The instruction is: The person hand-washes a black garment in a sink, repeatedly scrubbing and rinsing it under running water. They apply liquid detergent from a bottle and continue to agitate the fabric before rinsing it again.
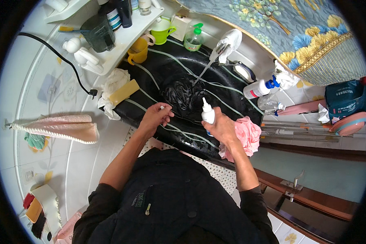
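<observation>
My right hand (221, 125) grips a white squeeze bottle (208, 114) with its pointed nozzle upward, over the front of a black sink counter (183, 138). Between the fingertips of my left hand (156, 118) is a small white piece (162, 107), perhaps a cap. Beyond both hands, dark wet fabric (181, 94) lies bunched in the basin. A thin stream of water (202, 73) runs onto it from a faucet (222, 48) partly covered by a white cloth (231, 38). A pink cloth (247, 135) lies under and beside my right wrist.
On the left counter edge are a yellow bar (124, 92) and a white cloth (117, 80). Mugs and a green pump bottle (193, 41) stand at the back. A brush (244, 72) and a white bottle with blue sprayer (256, 89) lie at the right. A black plug (93, 92) hangs left.
</observation>
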Available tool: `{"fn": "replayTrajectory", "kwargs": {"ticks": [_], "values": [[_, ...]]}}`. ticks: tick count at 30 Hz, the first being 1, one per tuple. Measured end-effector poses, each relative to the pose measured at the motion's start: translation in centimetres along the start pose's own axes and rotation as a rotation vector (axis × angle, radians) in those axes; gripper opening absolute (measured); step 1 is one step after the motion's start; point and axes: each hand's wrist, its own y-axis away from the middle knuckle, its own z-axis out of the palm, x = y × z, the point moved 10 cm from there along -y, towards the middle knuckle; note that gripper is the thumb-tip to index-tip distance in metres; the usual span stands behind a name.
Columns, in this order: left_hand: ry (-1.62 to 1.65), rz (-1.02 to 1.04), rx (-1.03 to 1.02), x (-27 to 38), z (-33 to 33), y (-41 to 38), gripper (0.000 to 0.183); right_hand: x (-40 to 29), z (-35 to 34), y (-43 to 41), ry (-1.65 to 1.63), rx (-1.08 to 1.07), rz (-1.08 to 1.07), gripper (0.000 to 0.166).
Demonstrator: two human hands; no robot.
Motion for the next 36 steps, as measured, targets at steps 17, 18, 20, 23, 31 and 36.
{"fn": "replayTrajectory", "kwargs": {"ticks": [17, 18, 20, 23, 31, 36], "values": [[0.048, -0.081, -0.131, -3.7, 1.1, -0.6, 0.019, 3.0, 1.9, -2.8, -0.323, -0.114, 0.081, 0.057], [0.057, -0.086, -0.132, -3.8, 1.1, -0.5, 0.019, 3.1, 2.0, -3.1, -0.287, -0.156, 0.083, 0.057], [0.047, -0.096, -0.122, -4.0, 0.9, -0.3, 0.018, 3.5, 2.3, -4.0, -0.255, -0.203, 0.054, 0.058], [0.065, -0.091, -0.127, -4.6, 0.7, -0.5, 0.018, 3.9, 2.0, -5.0, -0.161, -0.261, 0.038, 0.056], [0.092, -0.098, -0.149, -5.7, -0.4, -0.8, 0.019, 3.6, 1.0, -8.0, 0.112, -0.41, 0.038, 0.055], [0.121, -0.112, -0.159, -5.8, -0.7, -0.8, 0.019, 4.0, 1.9, -8.5, 0.043, -0.484, 0.09, 0.057]]}}
